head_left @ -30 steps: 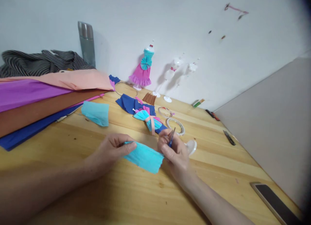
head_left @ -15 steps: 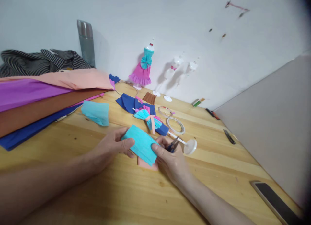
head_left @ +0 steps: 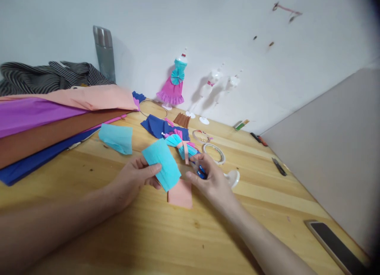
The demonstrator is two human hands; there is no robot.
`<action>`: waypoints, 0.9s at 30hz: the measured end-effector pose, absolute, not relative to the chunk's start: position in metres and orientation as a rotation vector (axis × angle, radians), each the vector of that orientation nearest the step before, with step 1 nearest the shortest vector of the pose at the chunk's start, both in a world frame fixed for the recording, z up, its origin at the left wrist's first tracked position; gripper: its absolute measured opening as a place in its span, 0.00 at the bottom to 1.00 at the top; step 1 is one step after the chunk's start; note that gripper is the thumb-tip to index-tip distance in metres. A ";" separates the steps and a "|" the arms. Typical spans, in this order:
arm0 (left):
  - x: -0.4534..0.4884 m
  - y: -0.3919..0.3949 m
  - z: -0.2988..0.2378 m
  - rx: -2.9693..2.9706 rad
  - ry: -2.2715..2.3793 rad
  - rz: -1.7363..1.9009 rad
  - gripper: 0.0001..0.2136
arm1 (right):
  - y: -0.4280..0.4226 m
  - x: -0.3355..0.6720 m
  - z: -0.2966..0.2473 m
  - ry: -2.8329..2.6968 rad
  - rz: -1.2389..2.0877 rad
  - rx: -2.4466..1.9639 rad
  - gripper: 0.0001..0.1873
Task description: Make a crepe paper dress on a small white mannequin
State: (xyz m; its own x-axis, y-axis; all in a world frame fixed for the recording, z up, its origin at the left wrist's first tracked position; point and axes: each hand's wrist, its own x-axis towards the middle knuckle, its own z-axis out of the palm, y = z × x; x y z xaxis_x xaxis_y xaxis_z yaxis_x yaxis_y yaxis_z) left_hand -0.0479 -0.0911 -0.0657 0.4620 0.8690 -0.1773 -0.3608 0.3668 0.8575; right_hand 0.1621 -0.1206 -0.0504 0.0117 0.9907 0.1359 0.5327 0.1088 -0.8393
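Note:
A turquoise rectangle of crepe paper (head_left: 162, 164) is pinched between the thumb and fingers of my left hand (head_left: 142, 173). My right hand (head_left: 209, 175) is closed round a small pair of blue-handled scissors (head_left: 200, 171), apart from the paper. Below the turquoise piece, a peach paper piece (head_left: 180, 194) lies flat on the wooden table (head_left: 166, 235). Just beyond my hands is a pleated turquoise bow (head_left: 179, 144) with a peach strip round its middle. It lies over pink and dark blue paper. My right hand partly hides a white stand base (head_left: 234, 178).
Folded coloured paper sheets (head_left: 56, 116) and another turquoise piece (head_left: 116, 138) lie left. Tape rolls (head_left: 214, 153) rest beyond my right hand. A dressed mannequin (head_left: 175, 83) stands by the wall, near a bottle (head_left: 104, 55). A cutter (head_left: 279, 166) and phone (head_left: 334, 243) are right.
My right hand has let go of the turquoise paper and moved away with the scissors turned leftward. The paper has tilted in my left hand, exposing more of the peach piece.

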 end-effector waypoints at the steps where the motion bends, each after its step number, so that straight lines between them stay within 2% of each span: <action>1: -0.048 -0.090 -0.065 0.832 0.717 0.887 0.11 | -0.118 0.169 -0.046 -1.715 0.682 -1.605 0.13; 5: -0.050 -0.089 -0.062 0.846 0.748 0.843 0.13 | -0.116 0.190 -0.030 -2.008 0.405 -1.929 0.09; 10: -0.051 -0.089 -0.066 0.987 0.712 0.745 0.15 | -0.121 0.200 -0.017 -2.153 0.481 -2.180 0.11; 13: -0.052 -0.089 -0.067 1.086 0.693 0.670 0.15 | -0.126 0.198 -0.011 -2.284 0.391 -2.234 0.12; 16: -0.052 -0.089 -0.064 1.172 0.702 0.590 0.16 | -0.132 0.190 -0.009 -2.249 0.210 -2.146 0.04; 17: -0.052 -0.089 -0.063 1.207 0.704 0.563 0.16 | -0.134 0.185 -0.010 -2.171 0.224 -2.058 0.07; 19: -0.052 -0.089 -0.061 1.277 0.687 0.522 0.16 | -0.137 0.174 -0.016 -2.006 0.488 -1.736 0.11; 22: -0.052 -0.089 -0.061 1.347 0.633 0.495 0.14 | -0.140 0.155 -0.031 -1.703 1.216 -1.214 0.22; 23: -0.052 -0.089 -0.062 1.364 0.617 0.480 0.14 | -0.140 0.149 -0.036 -1.602 1.365 -1.126 0.24; 27: -0.052 -0.088 -0.069 1.431 0.622 0.435 0.14 | -0.138 0.135 -0.052 -1.302 1.487 -1.183 0.20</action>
